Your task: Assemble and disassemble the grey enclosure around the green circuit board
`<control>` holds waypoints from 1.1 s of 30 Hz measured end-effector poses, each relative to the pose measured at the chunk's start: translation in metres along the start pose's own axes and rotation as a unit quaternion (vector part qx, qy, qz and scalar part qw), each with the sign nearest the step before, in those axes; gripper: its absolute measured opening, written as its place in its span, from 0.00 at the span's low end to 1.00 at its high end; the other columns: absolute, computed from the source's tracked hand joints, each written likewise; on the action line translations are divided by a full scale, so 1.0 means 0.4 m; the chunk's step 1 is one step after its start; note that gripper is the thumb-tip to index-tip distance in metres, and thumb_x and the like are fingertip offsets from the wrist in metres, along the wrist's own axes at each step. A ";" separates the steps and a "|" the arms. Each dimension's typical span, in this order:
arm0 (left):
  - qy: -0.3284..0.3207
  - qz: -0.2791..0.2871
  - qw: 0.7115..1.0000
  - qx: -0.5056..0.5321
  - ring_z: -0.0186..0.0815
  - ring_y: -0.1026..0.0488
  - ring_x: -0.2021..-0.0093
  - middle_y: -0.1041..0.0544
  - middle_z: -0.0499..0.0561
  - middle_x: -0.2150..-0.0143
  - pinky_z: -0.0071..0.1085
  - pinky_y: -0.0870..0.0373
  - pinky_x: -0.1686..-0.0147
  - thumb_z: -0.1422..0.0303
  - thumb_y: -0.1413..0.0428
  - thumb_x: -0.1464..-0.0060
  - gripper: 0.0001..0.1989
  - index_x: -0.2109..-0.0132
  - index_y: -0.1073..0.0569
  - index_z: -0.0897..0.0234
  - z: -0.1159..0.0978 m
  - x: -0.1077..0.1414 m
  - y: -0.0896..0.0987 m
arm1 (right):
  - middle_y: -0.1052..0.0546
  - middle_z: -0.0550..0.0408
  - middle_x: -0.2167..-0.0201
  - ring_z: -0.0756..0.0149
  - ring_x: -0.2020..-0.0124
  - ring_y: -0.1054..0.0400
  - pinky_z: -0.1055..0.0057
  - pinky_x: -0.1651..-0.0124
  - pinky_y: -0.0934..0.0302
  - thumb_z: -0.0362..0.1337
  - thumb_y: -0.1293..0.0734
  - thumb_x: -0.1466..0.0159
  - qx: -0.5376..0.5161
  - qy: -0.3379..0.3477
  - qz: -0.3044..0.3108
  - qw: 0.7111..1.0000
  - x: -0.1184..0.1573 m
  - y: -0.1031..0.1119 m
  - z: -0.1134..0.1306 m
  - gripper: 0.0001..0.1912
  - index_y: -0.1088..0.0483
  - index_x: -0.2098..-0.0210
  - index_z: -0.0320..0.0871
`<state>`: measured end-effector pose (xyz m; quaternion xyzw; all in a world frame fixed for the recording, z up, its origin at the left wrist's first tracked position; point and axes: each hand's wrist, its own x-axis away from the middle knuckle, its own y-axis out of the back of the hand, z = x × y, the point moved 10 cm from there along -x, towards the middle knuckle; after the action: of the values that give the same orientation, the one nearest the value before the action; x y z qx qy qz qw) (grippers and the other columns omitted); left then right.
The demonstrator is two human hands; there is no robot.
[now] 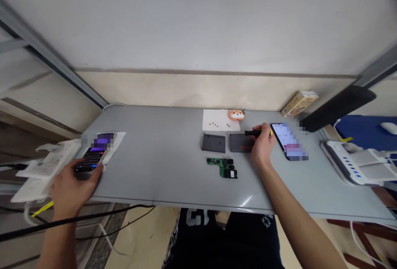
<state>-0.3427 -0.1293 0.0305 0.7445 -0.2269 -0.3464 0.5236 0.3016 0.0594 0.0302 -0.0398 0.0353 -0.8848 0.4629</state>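
At the table's left end, my left hand (72,186) grips the lower end of a smartphone (89,159) between thumb and fingers; its screen shows a keyboard. My right hand (262,147) is closed around a black and yellow screwdriver (252,132), held roughly level over a dark grey casing half (238,144). Beside that lies another dark grey casing half (214,143). A green circuit board (221,165) with black connectors rests just in front of them. Several tiny screws (214,124) are scattered on a white sheet of paper (220,116) behind.
An orange animal-faced case (236,115) sits on the paper's corner. Right of my hand lies a second phone (287,141), partly blurred, with a small box (299,103) behind it. Power strips flank the table (155,157) at left (46,170) and right (344,165). A black cable (118,211) crosses the front left.
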 end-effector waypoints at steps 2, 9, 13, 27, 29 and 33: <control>-0.018 -0.008 1.000 0.001 0.60 0.30 0.37 0.26 0.69 0.38 0.57 0.35 0.37 0.38 0.50 0.43 0.42 0.35 0.30 0.67 -0.005 0.002 0.002 | 0.35 0.61 0.77 0.71 0.79 0.40 0.72 0.75 0.37 0.53 0.39 0.33 -0.005 -0.006 0.001 1.000 0.000 -0.001 -0.003 0.21 0.29 0.71 0.44; -0.049 -0.039 0.998 0.003 0.57 0.29 0.38 0.25 0.65 0.41 0.53 0.35 0.37 0.39 0.51 0.42 0.39 0.37 0.28 0.63 -0.017 0.011 0.012 | 0.33 0.61 0.78 0.71 0.79 0.39 0.71 0.71 0.34 0.52 0.39 0.32 -0.007 0.008 -0.004 1.000 -0.004 0.001 0.000 0.21 0.29 0.72 0.44; -0.046 -0.032 0.998 0.001 0.57 0.29 0.39 0.25 0.64 0.41 0.54 0.34 0.38 0.39 0.50 0.42 0.38 0.37 0.28 0.62 -0.015 0.011 0.009 | 0.34 0.61 0.79 0.71 0.80 0.40 0.71 0.73 0.35 0.53 0.39 0.32 -0.003 0.007 -0.001 1.000 -0.004 0.001 0.000 0.21 0.29 0.72 0.44; 0.002 -0.020 1.000 0.023 0.59 0.29 0.39 0.26 0.69 0.40 0.51 0.34 0.39 0.39 0.47 0.46 0.44 0.34 0.35 0.68 0.015 0.006 0.001 | 0.35 0.60 0.75 0.71 0.77 0.39 0.74 0.79 0.38 0.54 0.38 0.34 -0.019 -0.018 -0.003 1.000 -0.001 -0.001 -0.011 0.21 0.29 0.71 0.44; 0.014 -0.012 1.000 0.022 0.59 0.29 0.38 0.27 0.69 0.39 0.51 0.34 0.39 0.38 0.46 0.46 0.46 0.34 0.35 0.70 0.026 0.001 -0.006 | 0.35 0.60 0.76 0.70 0.77 0.38 0.74 0.79 0.38 0.55 0.39 0.34 -0.017 -0.018 0.002 1.000 -0.001 -0.001 -0.011 0.22 0.29 0.70 0.44; 0.022 0.001 1.000 0.007 0.60 0.31 0.36 0.28 0.70 0.37 0.53 0.35 0.37 0.37 0.47 0.46 0.47 0.33 0.35 0.71 0.030 -0.007 -0.013 | 0.35 0.60 0.77 0.70 0.78 0.38 0.74 0.79 0.38 0.56 0.39 0.34 -0.011 -0.020 -0.004 1.000 -0.004 0.003 -0.016 0.22 0.29 0.70 0.44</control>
<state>-0.3537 -0.1329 0.0241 0.7553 -0.2190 -0.3277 0.5236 0.3028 0.0601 0.0235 -0.0629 0.0358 -0.8850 0.4599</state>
